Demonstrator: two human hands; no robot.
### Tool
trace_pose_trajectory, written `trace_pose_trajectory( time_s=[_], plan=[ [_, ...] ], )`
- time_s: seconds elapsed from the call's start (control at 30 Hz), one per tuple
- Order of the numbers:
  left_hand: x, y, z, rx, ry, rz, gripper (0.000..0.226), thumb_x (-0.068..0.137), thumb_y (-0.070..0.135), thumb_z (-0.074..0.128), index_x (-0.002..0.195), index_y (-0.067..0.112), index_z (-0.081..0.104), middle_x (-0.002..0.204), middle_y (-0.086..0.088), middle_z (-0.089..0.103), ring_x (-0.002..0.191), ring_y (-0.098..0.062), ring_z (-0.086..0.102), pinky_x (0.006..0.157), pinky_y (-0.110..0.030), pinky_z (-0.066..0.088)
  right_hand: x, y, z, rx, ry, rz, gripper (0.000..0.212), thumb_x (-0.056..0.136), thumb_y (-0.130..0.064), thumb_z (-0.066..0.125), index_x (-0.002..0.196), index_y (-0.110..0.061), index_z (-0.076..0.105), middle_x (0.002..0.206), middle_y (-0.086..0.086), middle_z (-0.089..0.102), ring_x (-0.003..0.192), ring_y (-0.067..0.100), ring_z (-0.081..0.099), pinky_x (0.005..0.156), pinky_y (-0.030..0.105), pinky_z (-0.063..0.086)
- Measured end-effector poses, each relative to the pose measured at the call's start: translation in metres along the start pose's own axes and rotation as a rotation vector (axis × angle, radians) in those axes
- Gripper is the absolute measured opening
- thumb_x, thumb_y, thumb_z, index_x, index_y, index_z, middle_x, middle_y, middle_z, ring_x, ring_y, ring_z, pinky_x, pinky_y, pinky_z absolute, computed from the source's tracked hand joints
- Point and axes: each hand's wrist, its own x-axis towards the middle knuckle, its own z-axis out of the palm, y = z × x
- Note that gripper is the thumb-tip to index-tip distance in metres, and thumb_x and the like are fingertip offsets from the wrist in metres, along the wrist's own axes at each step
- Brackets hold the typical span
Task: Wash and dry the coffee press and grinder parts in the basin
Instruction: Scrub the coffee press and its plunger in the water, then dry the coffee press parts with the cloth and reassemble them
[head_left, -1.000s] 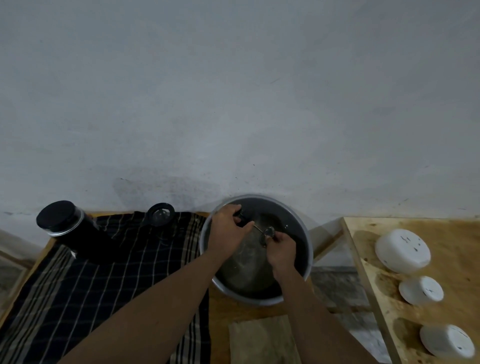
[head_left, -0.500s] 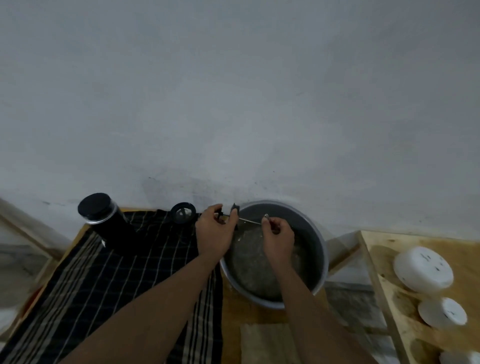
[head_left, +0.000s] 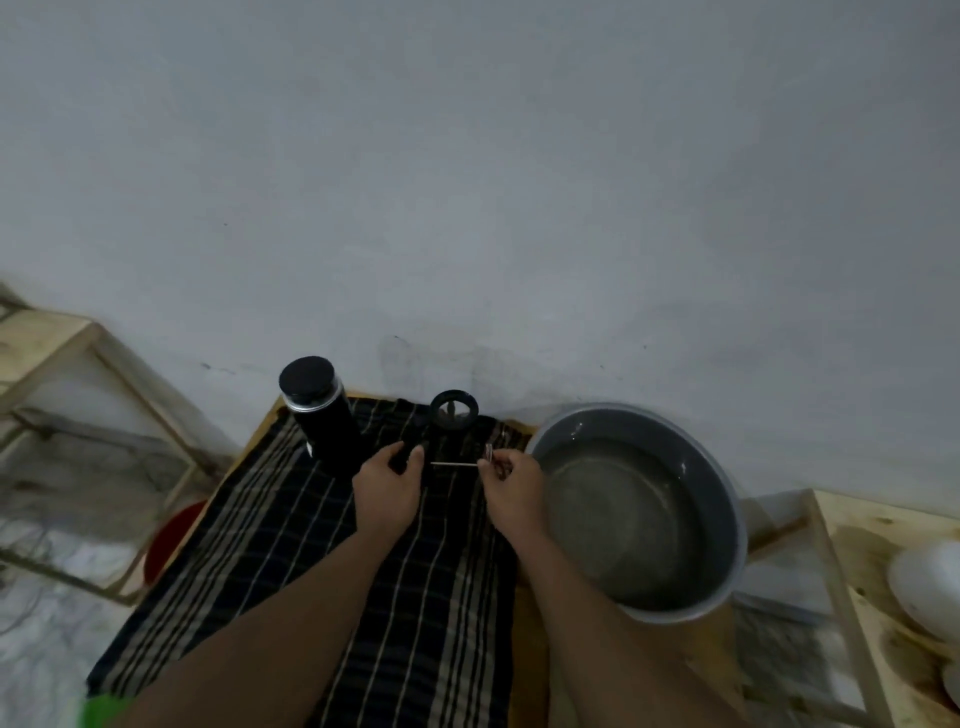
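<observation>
A thin metal plunger rod lies level between my two hands above the dark striped cloth. My left hand grips its black knob end. My right hand pinches the small metal disc end. The grey basin, holding water, stands to the right of both hands. A black cylinder with a lid and a small glass part with a black rim stand on the cloth near the wall.
The cloth covers a low wooden table against a grey wall. White bowls sit on a wooden shelf at the right. A wooden frame stands at the left, a red object beside the table.
Both hands lifted the rod out of the basin and carried it left, over the cloth. The view has swung left.
</observation>
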Motion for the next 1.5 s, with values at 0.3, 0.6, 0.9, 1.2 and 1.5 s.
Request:
trace_pose_trajectory(
  time_s=[0.3, 0.6, 0.9, 1.2, 1.5],
  plan=[
    [0.024, -0.050, -0.008, 0.145, -0.262, -0.013, 0.047, 0.089, 0.027, 0.077, 0.130, 0.007, 0.066, 0.112, -0.013, 0.074, 0.103, -0.025, 0.070, 0.093, -0.035, 0.056, -0.009, 0.019, 0.047, -0.098, -0.040, 0.166, 0.030, 0.101, -0.017, 0.055, 0.128, -0.012, 0.067, 0.120, 0.008, 0.072, 0.107, 0.025, 0.066, 0.083, 0.025, 0.048],
    [0.060, -0.082, -0.006, 0.222, -0.461, 0.041, 0.063, 0.076, 0.033, 0.088, 0.131, 0.016, 0.063, 0.125, -0.008, 0.067, 0.115, -0.024, 0.064, 0.100, -0.040, 0.054, -0.013, 0.030, 0.068, -0.107, 0.065, 0.289, 0.029, 0.101, -0.012, 0.054, 0.127, -0.010, 0.067, 0.121, 0.009, 0.071, 0.109, 0.025, 0.066, 0.082, 0.025, 0.048],
    [0.076, -0.087, -0.003, 0.284, -0.558, 0.086, 0.065, 0.078, 0.032, 0.086, 0.135, 0.012, 0.061, 0.132, -0.013, 0.058, 0.119, -0.028, 0.059, 0.103, -0.034, 0.049, -0.015, 0.033, 0.081, -0.049, 0.100, 0.382, 0.031, 0.101, -0.014, 0.054, 0.131, -0.011, 0.063, 0.127, 0.009, 0.068, 0.115, 0.024, 0.064, 0.086, 0.025, 0.048],
    [0.073, -0.093, -0.004, 0.299, -0.579, 0.087, 0.072, 0.080, 0.043, 0.083, 0.138, 0.010, 0.057, 0.135, -0.012, 0.058, 0.122, -0.029, 0.059, 0.103, -0.034, 0.050, -0.030, 0.036, 0.070, -0.080, 0.087, 0.376, 0.042, 0.103, -0.018, 0.051, 0.144, -0.010, 0.052, 0.135, 0.009, 0.064, 0.123, 0.025, 0.061, 0.099, 0.031, 0.048],
    [0.065, -0.104, 0.002, 0.358, -0.577, 0.112, 0.077, 0.083, 0.054, 0.075, 0.143, 0.011, 0.051, 0.137, -0.013, 0.059, 0.119, -0.032, 0.060, 0.097, -0.042, 0.055, -0.143, 0.130, 0.020, -0.461, 0.274, 0.633, 0.050, 0.098, -0.020, 0.039, 0.147, -0.011, 0.038, 0.158, 0.013, 0.032, 0.147, 0.036, 0.025, 0.121, 0.056, 0.016]
  ],
)
